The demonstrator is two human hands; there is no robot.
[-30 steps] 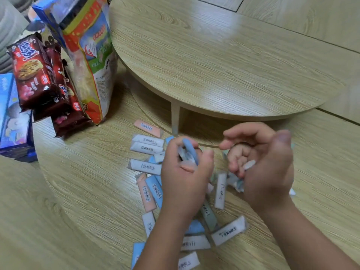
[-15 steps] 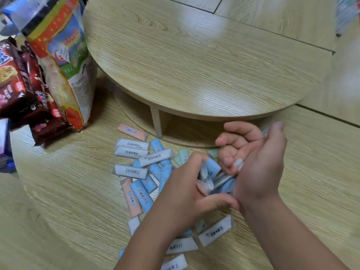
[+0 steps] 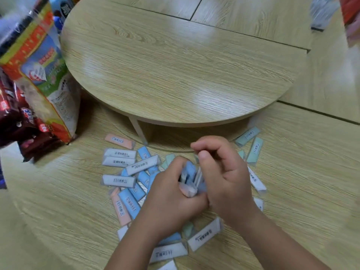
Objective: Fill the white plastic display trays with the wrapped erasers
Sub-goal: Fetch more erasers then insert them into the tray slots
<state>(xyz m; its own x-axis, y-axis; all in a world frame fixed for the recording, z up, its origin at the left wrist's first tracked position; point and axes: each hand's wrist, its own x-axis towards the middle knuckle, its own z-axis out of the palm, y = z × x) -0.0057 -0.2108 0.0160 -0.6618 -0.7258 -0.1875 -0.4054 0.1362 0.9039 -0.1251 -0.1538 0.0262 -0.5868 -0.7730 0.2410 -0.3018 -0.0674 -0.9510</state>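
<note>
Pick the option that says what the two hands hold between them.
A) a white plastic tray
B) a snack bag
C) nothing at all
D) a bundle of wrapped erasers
D: the left hand and the right hand both grip a bundle of wrapped erasers, held above the loose erasers scattered on the wooden surface.

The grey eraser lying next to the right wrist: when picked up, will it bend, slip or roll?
The grey eraser is probably stiff: its edges look straight. Its wrapper looks glossy, so it may slip a little between fingers. Its flat faces make rolling unlikely.
</note>
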